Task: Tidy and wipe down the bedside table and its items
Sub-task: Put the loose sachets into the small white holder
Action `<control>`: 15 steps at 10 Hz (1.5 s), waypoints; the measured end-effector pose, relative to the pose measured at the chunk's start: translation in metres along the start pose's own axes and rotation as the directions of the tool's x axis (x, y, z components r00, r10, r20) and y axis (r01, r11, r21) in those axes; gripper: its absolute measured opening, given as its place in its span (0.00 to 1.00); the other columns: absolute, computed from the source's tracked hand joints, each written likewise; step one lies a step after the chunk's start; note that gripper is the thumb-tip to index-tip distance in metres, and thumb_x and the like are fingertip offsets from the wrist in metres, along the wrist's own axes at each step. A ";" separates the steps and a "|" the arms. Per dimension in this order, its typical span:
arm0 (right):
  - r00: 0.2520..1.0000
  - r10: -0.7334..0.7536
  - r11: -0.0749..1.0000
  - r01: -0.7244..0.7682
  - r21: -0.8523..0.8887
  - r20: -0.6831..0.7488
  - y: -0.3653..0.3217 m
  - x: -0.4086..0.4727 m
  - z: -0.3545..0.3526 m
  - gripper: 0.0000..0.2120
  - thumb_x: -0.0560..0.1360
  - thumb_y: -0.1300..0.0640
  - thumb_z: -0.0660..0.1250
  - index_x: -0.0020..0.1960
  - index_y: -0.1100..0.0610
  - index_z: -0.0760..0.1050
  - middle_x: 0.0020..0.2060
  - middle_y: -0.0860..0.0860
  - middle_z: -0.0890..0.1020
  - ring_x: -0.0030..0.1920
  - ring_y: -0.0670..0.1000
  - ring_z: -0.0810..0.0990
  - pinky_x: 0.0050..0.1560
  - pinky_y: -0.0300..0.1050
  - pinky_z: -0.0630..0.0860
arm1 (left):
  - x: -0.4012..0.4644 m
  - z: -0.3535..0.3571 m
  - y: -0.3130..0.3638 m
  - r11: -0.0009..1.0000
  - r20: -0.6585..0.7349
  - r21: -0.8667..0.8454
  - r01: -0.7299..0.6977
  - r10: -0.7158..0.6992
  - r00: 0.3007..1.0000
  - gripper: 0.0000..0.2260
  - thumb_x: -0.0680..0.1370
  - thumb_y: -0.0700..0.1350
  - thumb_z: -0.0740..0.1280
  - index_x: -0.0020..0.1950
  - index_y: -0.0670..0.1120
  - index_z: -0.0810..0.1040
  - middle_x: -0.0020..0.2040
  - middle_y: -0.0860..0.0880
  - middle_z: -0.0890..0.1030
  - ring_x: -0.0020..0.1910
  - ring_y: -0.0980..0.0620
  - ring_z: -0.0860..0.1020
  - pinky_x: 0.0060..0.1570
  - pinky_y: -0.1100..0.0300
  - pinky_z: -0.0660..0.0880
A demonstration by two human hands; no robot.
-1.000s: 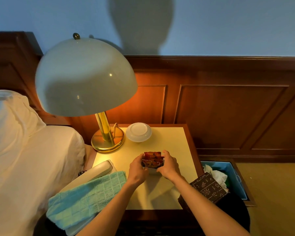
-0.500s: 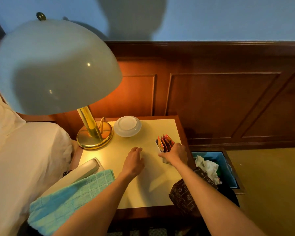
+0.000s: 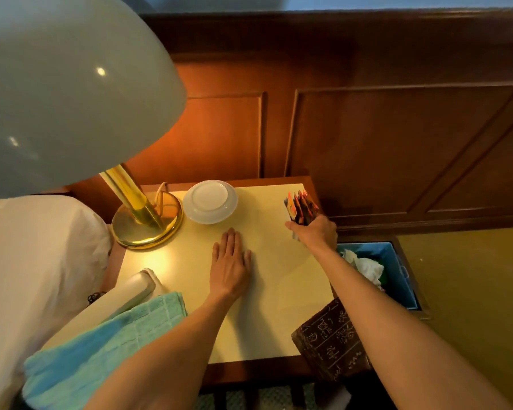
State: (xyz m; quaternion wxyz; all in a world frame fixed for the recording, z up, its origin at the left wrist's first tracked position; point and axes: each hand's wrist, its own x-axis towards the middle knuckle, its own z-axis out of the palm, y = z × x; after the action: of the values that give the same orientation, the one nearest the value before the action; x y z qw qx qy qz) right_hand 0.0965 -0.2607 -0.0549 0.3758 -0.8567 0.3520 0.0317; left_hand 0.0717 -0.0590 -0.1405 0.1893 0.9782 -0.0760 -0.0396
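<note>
The bedside table [image 3: 267, 327] has a pale yellow top in a wooden frame. My right hand [image 3: 316, 232] grips a small holder of red and orange sachets [image 3: 301, 207] at the table's far right corner. My left hand [image 3: 230, 261] lies flat and empty on the middle of the top, fingers together. An upturned white dish [image 3: 210, 201] sits at the back, beside the brass base of the lamp [image 3: 147, 223]. A turquoise cloth [image 3: 101, 344] is draped over a cream telephone [image 3: 131, 291] at the near left.
The lamp's big pale dome shade [image 3: 65, 93] overhangs the left side. A dark patterned box [image 3: 332, 338] sits at the near right edge. A blue bin [image 3: 397, 270] with crumpled tissue stands on the floor to the right. White bedding [image 3: 36, 261] lies on the left.
Both hands held the sachet holder at the table's middle. My right hand carried it to the far right corner, and my left hand let go and flattened on the top.
</note>
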 end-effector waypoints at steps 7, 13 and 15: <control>0.998 -0.002 0.998 0.006 0.057 -0.064 -0.039 0.068 0.007 0.29 0.65 0.35 0.74 0.55 0.56 0.78 0.53 0.54 0.80 0.52 0.57 0.79 0.49 0.51 0.76 | 0.001 0.004 0.000 1.000 -0.057 0.021 0.007 -0.006 0.998 0.28 0.82 0.57 0.42 0.80 0.48 0.48 0.80 0.50 0.47 0.78 0.54 0.42 0.77 0.54 0.41; 0.995 -0.015 1.000 0.016 0.009 -0.096 -0.039 0.070 0.011 0.31 0.66 0.33 0.72 0.57 0.57 0.77 0.54 0.54 0.80 0.53 0.57 0.79 0.49 0.51 0.74 | 0.001 0.006 0.000 1.000 -0.063 0.013 0.011 -0.010 0.998 0.27 0.83 0.57 0.45 0.80 0.48 0.48 0.80 0.50 0.47 0.78 0.54 0.42 0.77 0.54 0.40; 0.999 0.030 0.998 -0.030 0.051 0.012 -0.035 0.067 0.002 0.45 0.62 0.35 0.76 0.68 0.60 0.66 0.64 0.57 0.72 0.62 0.59 0.75 0.57 0.56 0.76 | 0.001 0.006 -0.001 1.000 -0.082 -0.011 -0.001 0.000 0.997 0.26 0.83 0.57 0.46 0.80 0.48 0.49 0.80 0.50 0.48 0.78 0.54 0.43 0.77 0.54 0.40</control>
State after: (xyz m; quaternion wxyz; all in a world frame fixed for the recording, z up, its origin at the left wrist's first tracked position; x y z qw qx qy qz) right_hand 0.1695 -0.2821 -0.0556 0.3989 -0.8413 0.3633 0.0332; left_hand 0.0723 -0.0604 -0.1465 0.1974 0.9780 -0.0682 0.0001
